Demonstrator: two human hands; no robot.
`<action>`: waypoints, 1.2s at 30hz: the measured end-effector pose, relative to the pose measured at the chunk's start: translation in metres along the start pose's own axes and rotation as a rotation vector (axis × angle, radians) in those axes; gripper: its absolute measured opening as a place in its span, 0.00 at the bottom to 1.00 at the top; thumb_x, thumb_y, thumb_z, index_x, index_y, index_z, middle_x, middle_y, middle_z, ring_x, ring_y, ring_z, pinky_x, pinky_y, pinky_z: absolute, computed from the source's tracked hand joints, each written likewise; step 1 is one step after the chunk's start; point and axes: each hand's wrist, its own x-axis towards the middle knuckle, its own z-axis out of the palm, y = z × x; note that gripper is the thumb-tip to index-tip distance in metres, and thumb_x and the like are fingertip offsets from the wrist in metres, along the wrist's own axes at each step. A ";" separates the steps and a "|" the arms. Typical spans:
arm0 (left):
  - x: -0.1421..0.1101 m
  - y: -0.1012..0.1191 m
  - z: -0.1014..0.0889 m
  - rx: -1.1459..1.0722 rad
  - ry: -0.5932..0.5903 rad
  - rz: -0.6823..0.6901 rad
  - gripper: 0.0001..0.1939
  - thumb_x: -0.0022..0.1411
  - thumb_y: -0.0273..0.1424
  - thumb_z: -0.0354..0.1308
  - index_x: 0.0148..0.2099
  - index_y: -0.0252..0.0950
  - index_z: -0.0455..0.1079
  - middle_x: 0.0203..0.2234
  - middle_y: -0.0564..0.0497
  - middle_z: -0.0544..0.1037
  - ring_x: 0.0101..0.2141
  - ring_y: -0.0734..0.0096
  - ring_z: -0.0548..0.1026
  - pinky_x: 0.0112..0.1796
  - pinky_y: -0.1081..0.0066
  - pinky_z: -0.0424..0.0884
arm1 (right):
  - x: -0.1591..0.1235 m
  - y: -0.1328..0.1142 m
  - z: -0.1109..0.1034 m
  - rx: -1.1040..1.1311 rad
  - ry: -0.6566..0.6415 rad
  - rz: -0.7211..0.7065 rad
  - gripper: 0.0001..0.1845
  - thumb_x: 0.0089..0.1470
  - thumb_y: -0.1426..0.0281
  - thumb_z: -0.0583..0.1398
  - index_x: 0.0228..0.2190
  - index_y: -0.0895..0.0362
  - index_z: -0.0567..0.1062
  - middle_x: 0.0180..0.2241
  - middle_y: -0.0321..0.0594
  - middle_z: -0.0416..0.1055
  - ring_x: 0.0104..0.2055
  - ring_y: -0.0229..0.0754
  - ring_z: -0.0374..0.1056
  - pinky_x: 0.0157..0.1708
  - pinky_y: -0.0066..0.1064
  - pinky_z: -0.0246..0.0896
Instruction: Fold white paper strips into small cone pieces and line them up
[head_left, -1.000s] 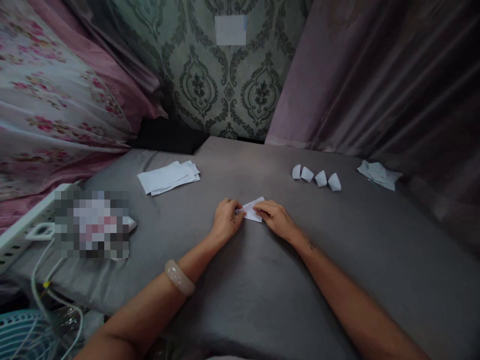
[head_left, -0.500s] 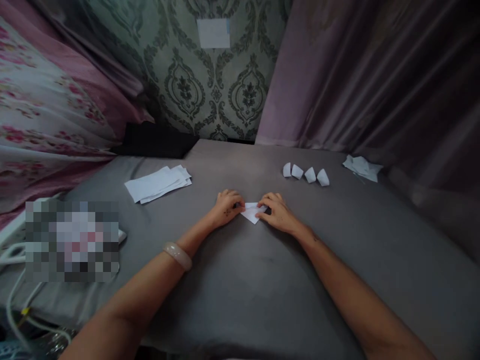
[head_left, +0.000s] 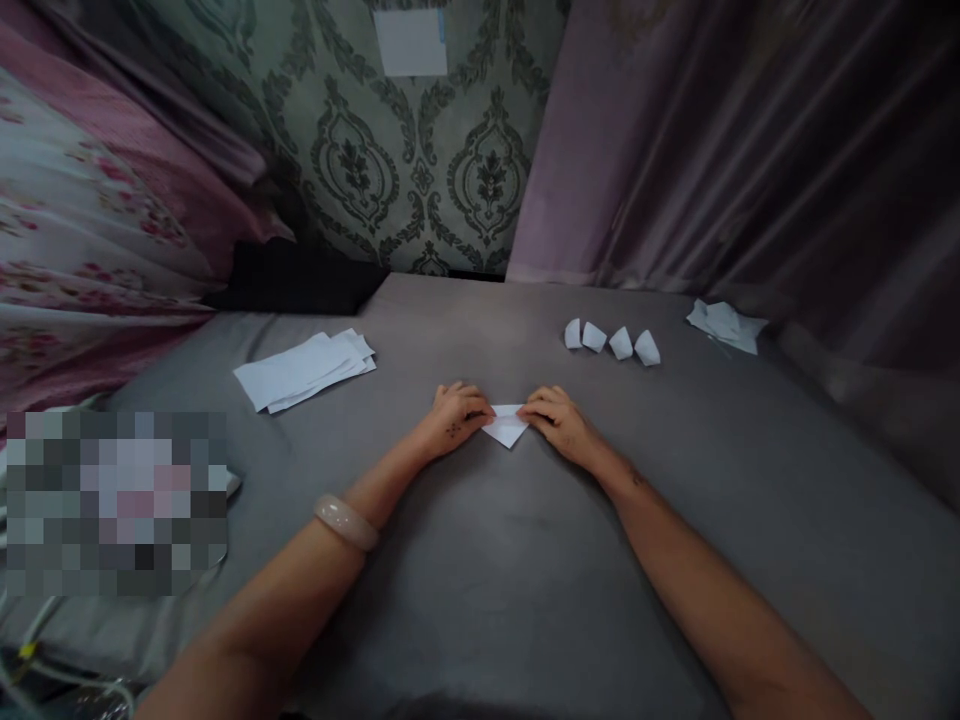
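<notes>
A small white sheet of folded paper lies on the grey cloth, its lower corner pointing toward me. My left hand pinches its left edge between thumb and fingers. At the opposite edge, my right hand grips the paper the same way. A pale bangle circles my left forearm. Beyond my right hand stand several small folded paper pieces in a row. A stack of white paper strips rests beyond my left hand.
Loose paper scraps lie at the far right of the grey cloth. A black folded item sits at the back left. A blurred-out object and white cables occupy the left edge. Curtains hang on both sides.
My right thumb has moved up toward the fingers, closing on the paper's right edge. My left fingers have shifted slightly inward. The camera view has turned a little.
</notes>
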 end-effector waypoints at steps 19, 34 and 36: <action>-0.020 0.026 -0.011 0.314 -0.094 0.170 0.12 0.59 0.26 0.49 0.41 0.32 0.73 0.37 0.42 0.72 0.39 0.61 0.70 0.41 0.63 0.65 | -0.012 -0.041 -0.012 -0.441 -0.107 0.014 0.15 0.52 0.79 0.54 0.38 0.57 0.76 0.37 0.45 0.70 0.41 0.47 0.61 0.42 0.38 0.56; -0.022 0.071 0.014 0.546 -0.120 -0.129 0.14 0.61 0.19 0.47 0.45 0.29 0.71 0.36 0.39 0.72 0.37 0.58 0.71 0.30 0.66 0.72 | -0.012 -0.082 0.000 -0.623 -0.201 0.209 0.24 0.56 0.71 0.52 0.55 0.56 0.67 0.41 0.51 0.67 0.38 0.49 0.65 0.37 0.40 0.55; -0.023 0.071 0.004 0.516 -0.172 -0.128 0.12 0.59 0.20 0.50 0.42 0.29 0.72 0.38 0.38 0.72 0.38 0.56 0.72 0.31 0.65 0.72 | -0.012 -0.082 -0.002 -0.604 -0.192 0.222 0.22 0.58 0.70 0.51 0.53 0.57 0.69 0.41 0.50 0.68 0.38 0.48 0.66 0.37 0.39 0.55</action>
